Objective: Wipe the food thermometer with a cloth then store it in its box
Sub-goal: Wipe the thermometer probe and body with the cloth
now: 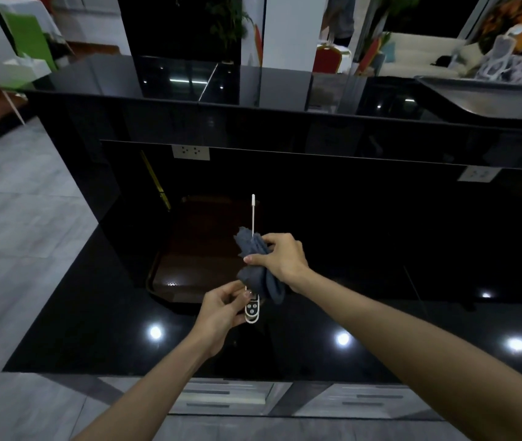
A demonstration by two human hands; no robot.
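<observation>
The food thermometer [252, 308] is white with a button panel and a thin probe that points away from me, ending in a white tip. My left hand [223, 308] grips its handle from the left. A dark grey-blue cloth [255, 265] is wrapped around the base of the probe and the upper body. My right hand [280, 259] pinches that cloth around the thermometer. Both hands hover above the glossy black counter [364, 313]. A dark brown flat box or tray [189, 249] lies on the counter behind and left of my hands.
A raised black ledge [253, 100] runs across the back, with two wall sockets [190, 152] under it. A metal tray [492, 97] sits at the far right on the ledge. Grey floor lies to the left; drawers show below the counter's front edge.
</observation>
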